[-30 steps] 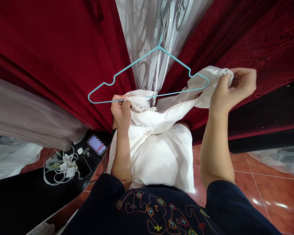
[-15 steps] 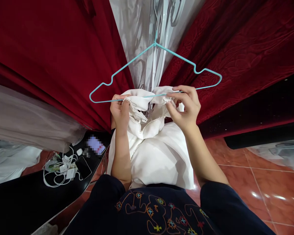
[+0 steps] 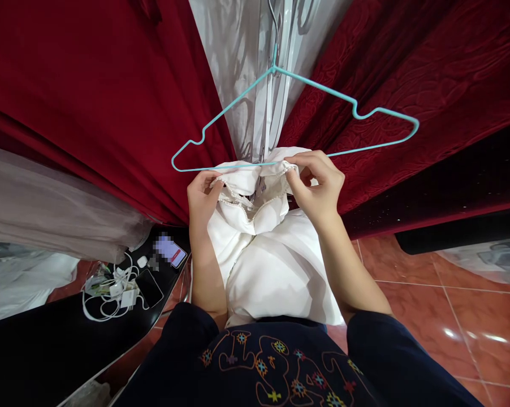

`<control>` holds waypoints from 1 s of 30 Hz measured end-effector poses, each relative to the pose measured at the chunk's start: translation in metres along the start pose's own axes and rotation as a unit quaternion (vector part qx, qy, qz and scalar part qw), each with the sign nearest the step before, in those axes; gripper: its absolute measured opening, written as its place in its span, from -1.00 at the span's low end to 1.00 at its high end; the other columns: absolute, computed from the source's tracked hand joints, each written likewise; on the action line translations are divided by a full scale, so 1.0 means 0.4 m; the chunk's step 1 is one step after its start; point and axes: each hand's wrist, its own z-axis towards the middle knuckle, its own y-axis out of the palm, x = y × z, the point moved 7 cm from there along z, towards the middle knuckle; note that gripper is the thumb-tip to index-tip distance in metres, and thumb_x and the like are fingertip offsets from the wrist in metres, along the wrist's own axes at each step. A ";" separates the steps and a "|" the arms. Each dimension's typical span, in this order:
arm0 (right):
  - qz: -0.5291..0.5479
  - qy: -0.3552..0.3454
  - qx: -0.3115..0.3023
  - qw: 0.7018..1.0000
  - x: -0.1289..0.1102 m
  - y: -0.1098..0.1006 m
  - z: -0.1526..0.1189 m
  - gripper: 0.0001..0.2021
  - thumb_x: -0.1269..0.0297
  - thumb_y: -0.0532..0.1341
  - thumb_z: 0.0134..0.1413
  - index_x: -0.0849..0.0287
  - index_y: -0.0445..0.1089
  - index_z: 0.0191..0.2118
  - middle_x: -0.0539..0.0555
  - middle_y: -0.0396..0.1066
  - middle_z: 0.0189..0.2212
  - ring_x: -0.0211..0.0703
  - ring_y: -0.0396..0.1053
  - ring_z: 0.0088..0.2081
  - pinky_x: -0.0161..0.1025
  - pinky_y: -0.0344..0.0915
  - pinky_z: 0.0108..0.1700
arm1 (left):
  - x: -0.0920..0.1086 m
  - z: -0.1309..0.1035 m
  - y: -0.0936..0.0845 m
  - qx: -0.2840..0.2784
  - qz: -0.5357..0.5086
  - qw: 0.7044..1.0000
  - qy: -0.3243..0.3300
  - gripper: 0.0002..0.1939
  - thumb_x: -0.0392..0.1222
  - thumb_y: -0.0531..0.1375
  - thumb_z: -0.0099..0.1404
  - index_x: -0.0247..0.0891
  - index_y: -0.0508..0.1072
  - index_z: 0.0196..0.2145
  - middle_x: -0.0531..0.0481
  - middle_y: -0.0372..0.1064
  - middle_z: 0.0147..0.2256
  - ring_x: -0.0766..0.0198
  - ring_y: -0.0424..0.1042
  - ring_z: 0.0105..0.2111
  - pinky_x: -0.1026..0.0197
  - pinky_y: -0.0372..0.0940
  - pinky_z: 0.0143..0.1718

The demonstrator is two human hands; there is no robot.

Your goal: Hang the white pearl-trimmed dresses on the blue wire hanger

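White garment [image 3: 280,271] with a beaded edge [image 3: 261,213], gathered on the person's lap, its upper part raised between the two hands. The left hand [image 3: 203,196] pinches the beaded edge on the left side, thumb against fingers; the right hand [image 3: 320,186] likewise pinches the edge on the right side, thumb and forefinger closed on the cloth. Relative to the earliest frame, the right hand has come inward from well out to the right, and the cloth formerly stretched towards it now hangs in a short V-shaped dip between the hands.

The turquoise hanger [image 3: 314,84] has shifted to the right since the preceding frame, its right end now reaching farther beyond the right hand. Its lower bar, previously lying across the fingers of the left hand, now runs just above them and over the cloth; part of it is hidden near the right hand.

Unchanged at left: the black bench [image 3: 47,345], bearing a lit phone [image 3: 173,254], a dark phone [image 3: 150,288] and white cables [image 3: 94,316]. Red fabric [image 3: 89,96] flanks the hanger on both sides; red floor tiles [image 3: 411,274] show at lower right.
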 end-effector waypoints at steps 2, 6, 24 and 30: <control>0.002 0.004 0.003 1.000 0.000 0.003 -0.001 -0.75 0.05 0.28 0.38 0.10 0.61 -0.16 0.08 0.59 -0.23 -0.31 0.38 -0.38 -0.27 0.14 -0.43 | -0.021 0.007 -0.042 0.045 0.034 0.998 -0.016 -0.83 -0.15 0.43 0.21 -0.25 0.60 -0.27 -0.01 0.58 -0.33 0.26 0.56 -0.31 0.24 0.42 -0.21; -0.004 0.021 0.015 1.000 0.007 0.005 -0.002 -0.73 0.02 0.25 0.37 0.09 0.58 -0.18 0.06 0.56 -0.25 -0.30 0.36 -0.38 -0.24 0.19 -0.39 | -0.018 0.027 -0.152 0.200 0.043 0.979 0.015 -0.88 -0.32 0.36 0.12 -0.25 0.56 -0.33 0.13 0.47 -0.49 0.36 0.42 -0.49 0.25 0.29 -0.40; 0.031 -0.001 0.027 0.999 0.015 0.019 -0.006 -0.81 0.13 0.29 0.37 0.13 0.56 -0.19 0.04 0.54 -0.27 -0.28 0.42 -0.29 -0.22 0.31 -0.26 | 0.312 0.149 -0.022 0.106 0.037 0.985 0.132 -0.70 -0.39 0.49 0.23 -0.15 0.59 -0.13 0.16 0.32 -0.44 0.39 0.23 -0.44 0.23 0.18 -0.37; 0.008 0.005 0.029 1.000 0.025 0.012 0.001 -0.79 0.12 0.27 0.37 0.14 0.57 -0.21 0.02 0.51 -0.29 -0.34 0.31 -0.37 -0.26 0.14 -0.35 | 0.265 0.036 0.006 0.015 -0.015 0.999 0.030 -0.88 -0.18 0.32 0.47 -0.21 0.68 -0.19 0.04 0.48 -0.40 0.36 0.32 -0.43 0.23 0.21 -0.37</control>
